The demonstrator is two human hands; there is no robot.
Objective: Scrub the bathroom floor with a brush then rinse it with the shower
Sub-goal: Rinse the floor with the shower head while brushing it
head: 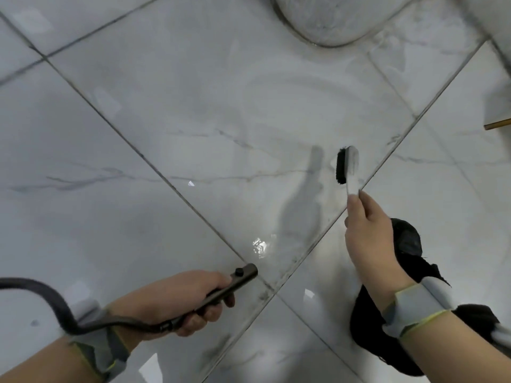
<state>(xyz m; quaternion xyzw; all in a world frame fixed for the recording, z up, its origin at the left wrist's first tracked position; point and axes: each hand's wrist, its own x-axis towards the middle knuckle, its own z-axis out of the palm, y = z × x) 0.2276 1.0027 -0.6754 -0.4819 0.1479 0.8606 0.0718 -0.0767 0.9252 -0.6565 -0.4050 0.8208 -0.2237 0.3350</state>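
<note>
The bathroom floor [166, 111] is glossy white marble-look tile with dark grout lines, and it looks wet. My left hand [177, 302] grips a dark metal shower sprayer [235, 280] whose nozzle points toward a wet glint on the floor; its dark hose [49, 302] loops back over my left wrist. My right hand [367, 233] holds the white handle of a scrub brush [347, 168] with black bristles, raised above the tile at centre right. Both wrists wear grey bands.
The white toilet base [331, 17] stands at the top centre. A black shoe [406, 244] sits under my right forearm at lower right. A thin gold-coloured edge [497, 124] juts in at the right border.
</note>
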